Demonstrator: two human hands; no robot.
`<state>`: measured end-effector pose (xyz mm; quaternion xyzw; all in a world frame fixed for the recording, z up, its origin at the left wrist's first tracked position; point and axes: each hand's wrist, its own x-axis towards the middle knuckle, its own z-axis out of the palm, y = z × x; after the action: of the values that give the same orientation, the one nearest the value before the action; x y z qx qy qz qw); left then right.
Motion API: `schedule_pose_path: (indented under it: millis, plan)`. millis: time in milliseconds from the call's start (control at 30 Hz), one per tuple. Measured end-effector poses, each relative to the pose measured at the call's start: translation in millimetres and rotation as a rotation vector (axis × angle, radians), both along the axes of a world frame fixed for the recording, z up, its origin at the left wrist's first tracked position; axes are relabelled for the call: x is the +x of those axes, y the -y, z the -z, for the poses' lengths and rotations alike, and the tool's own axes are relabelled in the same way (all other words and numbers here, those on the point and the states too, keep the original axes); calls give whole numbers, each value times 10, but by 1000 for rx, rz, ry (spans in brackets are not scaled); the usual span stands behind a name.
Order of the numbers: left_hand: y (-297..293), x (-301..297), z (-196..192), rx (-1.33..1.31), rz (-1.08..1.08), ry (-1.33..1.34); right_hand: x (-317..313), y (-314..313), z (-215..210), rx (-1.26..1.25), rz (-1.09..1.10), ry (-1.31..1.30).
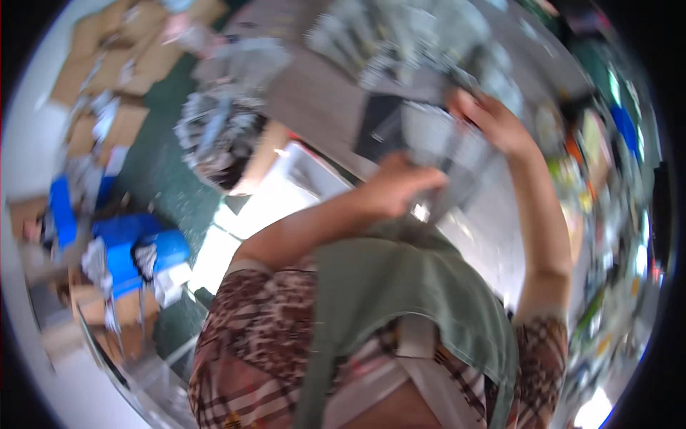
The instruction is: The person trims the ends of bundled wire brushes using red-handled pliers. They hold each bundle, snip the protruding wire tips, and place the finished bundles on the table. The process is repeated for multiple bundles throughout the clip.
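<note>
A clear plastic bag (457,161), smeared by motion, is stretched between my two hands above the table; something whitish shows in it or behind it. My left hand (404,187) is closed on the bag's near left side, thumb pointing right. At the far upper end, my right hand (489,121) pinches the bag's edge between thumb and fingers. Just left of the bag a dark square sheet or pad (380,129) lies on the table. Beyond both hands, many clear, pale packages (407,39) are spread in fanned rows.
A bundle of grey-white plastic pieces (214,136) stands left of the table (311,93), beside a white open box (304,175). Cardboard boxes (114,64) and blue bags (136,247) fill the left side. Blurred, colourful clutter (593,171) lines the right.
</note>
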<state>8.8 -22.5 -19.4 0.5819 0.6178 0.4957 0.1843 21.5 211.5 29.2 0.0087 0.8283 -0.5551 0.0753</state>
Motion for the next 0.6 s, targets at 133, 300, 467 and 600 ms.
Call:
schedule_pose_path:
  millis: [133, 300, 467, 600]
  plan:
    - [-229, 210, 13, -299, -377, 1165, -138, 42, -142, -94, -20, 23]
    - [-165, 245, -346, -99, -315, 1332, -143, 100, -132, 61, 7, -61]
    - [-77, 177, -180, -39, -274, 1448, -180, 36, -58, -182, -156, 116]
    - [-64, 180, -107, 27, -260, 1491, -214, 138, -130, -221, -163, 202]
